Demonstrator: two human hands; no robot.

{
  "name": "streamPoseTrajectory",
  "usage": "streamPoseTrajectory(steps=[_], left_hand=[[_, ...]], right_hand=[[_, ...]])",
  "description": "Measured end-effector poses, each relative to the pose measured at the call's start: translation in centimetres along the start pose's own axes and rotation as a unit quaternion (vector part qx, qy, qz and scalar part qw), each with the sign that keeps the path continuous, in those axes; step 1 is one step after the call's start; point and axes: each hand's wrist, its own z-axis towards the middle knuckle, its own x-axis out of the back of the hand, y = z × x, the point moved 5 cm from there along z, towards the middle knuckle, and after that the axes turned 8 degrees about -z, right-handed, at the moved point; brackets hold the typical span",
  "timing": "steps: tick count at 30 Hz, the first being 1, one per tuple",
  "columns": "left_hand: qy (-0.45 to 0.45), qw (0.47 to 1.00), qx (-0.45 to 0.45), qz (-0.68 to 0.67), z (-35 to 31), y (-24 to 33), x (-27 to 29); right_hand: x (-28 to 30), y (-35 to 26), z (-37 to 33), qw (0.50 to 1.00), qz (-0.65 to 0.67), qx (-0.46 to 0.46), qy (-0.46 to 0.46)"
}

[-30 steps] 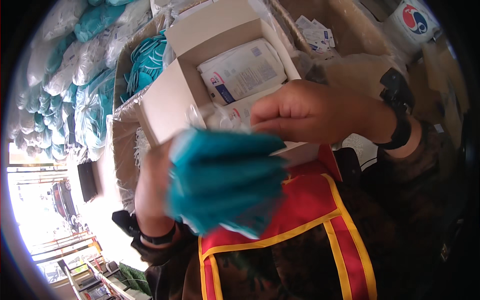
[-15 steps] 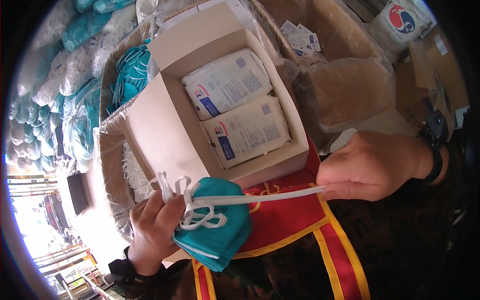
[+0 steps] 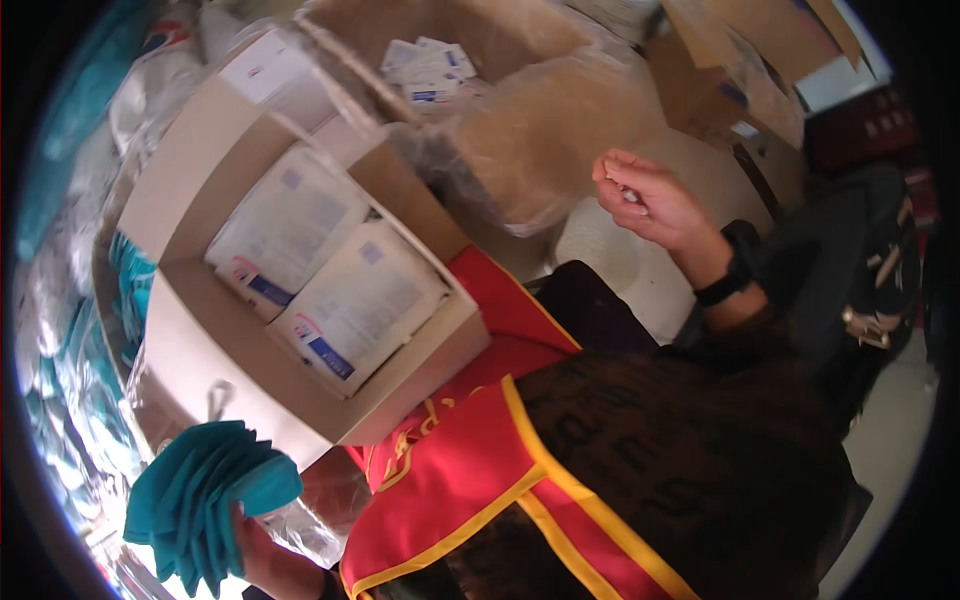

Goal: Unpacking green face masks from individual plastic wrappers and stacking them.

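My left hand point(image 3: 262, 552) is closed on a stack of teal face masks point(image 3: 195, 500), fanned out in layers at the lower left. A white loop point(image 3: 217, 396) sticks up above the stack. Out to the right, away from the box, my right hand point(image 3: 655, 203) is raised with its fingers curled. A small whitish bit shows between those fingers, too blurred to name. Between my hands stands an open white carton point(image 3: 420, 375), tilted in view. Two white packs with blue labels, a farther pack point(image 3: 290, 225) and a nearer pack point(image 3: 360, 300), lie inside it.
Behind the carton, a large plastic-lined cardboard box point(image 3: 540, 135) holds several small white packets point(image 3: 430, 65). Bagged teal masks point(image 3: 60, 350) pile along the left. A dark bag point(image 3: 850, 260) is at the right, and a red apron point(image 3: 440, 470) covers my lap.
My right hand has let go of the white strap and swung up and away. My left hand has lowered leftward with the masks, now fanned. The view has shifted right.
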Motion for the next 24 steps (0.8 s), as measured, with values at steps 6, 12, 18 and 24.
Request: streamPoseTrajectory(steps=[6,12,18,24], left_hand=[[-0.152,0.963,0.130,-0.183,2.3,-3.5,-7.5],[-0.158,0.944,0.136,-0.257,3.2,-4.4,-9.6],[-0.089,0.954,0.101,-0.268,1.7,-5.2,-10.6],[-0.059,0.953,0.053,-0.292,1.1,-5.6,-11.8]], right_hand=[[14.2,11.1,-4.1,0.955,0.020,-0.047,0.293],[20.9,18.1,-4.3,0.901,-0.184,-0.088,0.382],[18.5,14.5,-3.8,0.895,-0.215,-0.084,0.382],[4.5,2.2,2.2,0.948,-0.195,0.109,0.226]])
